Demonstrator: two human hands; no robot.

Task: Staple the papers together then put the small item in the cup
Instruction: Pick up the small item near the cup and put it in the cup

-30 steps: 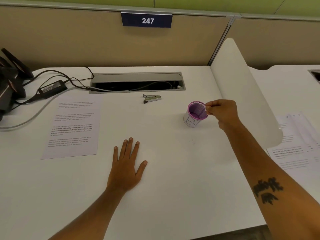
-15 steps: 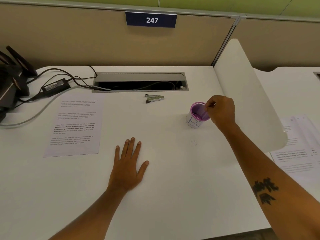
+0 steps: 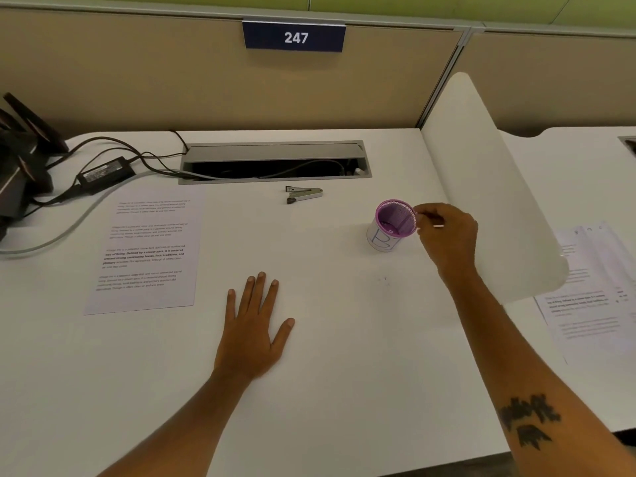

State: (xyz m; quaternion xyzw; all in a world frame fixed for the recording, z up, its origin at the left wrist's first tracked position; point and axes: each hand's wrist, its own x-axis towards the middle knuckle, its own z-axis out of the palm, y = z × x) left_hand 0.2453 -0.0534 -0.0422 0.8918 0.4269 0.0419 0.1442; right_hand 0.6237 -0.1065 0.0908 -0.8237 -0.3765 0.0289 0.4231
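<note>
A purple mesh cup [image 3: 395,218] with a white label stands upright on the white desk [image 3: 344,373], right of centre. My right hand [image 3: 447,239] is at the cup's right rim with thumb and forefinger pinched together. I cannot make out anything between them. A small pale speck lies on the cup's bottom. The printed papers [image 3: 144,253] lie flat at the left. A small grey stapler [image 3: 304,194] rests behind the middle of the desk, apart from both hands. My left hand [image 3: 256,325] lies flat on the desk, palm down, fingers spread.
An open cable tray [image 3: 275,161] runs along the back. A power adapter [image 3: 105,173] with cables and dark equipment [image 3: 20,160] sit at the far left. A curved white divider [image 3: 481,184] stands right of the cup, and more papers [image 3: 585,297] lie beyond it.
My right fingertips reached slightly over the cup's rim, then drew back a little to its right edge. The left hand, papers and stapler stayed put. The view shifted slightly.
</note>
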